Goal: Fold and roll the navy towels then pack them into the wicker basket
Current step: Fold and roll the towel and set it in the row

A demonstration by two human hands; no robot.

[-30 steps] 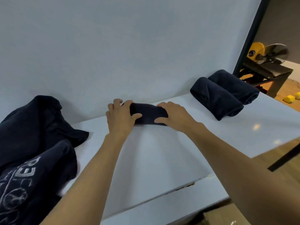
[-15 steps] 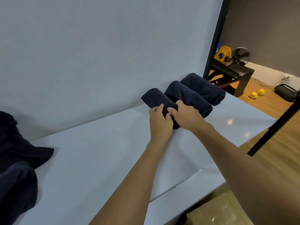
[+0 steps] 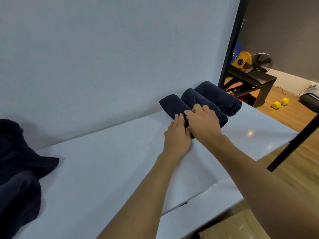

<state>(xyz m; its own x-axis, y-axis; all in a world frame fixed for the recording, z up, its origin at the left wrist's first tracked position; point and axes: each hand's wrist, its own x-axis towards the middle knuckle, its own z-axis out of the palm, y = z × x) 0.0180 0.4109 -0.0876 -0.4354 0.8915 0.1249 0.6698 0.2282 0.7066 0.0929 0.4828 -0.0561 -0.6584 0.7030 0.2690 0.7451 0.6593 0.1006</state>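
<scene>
Three rolled navy towels lie side by side at the back right of the white table [image 3: 103, 169], against the wall: a small left roll [image 3: 170, 105], a middle roll [image 3: 195, 97] and a right roll [image 3: 219, 95]. My left hand [image 3: 177, 137] touches the near end of the left roll with straight fingers. My right hand [image 3: 204, 122] lies over that same end, its fingertips curled down where the left and middle rolls meet. Loose navy towels [image 3: 20, 161] are heaped at the table's left edge. No wicker basket is in view.
A black post [image 3: 229, 49] stands just behind the rolls. Beyond it, on the wooden floor, are a black bench [image 3: 253, 80] with a fan [image 3: 259, 62] and two yellow blocks [image 3: 279, 103]. A cardboard box [image 3: 233, 228] sits below the table's near edge.
Both hands carried the small roll from the table's middle to the right and set it against the two other rolls. My left hand's fingers have since straightened.
</scene>
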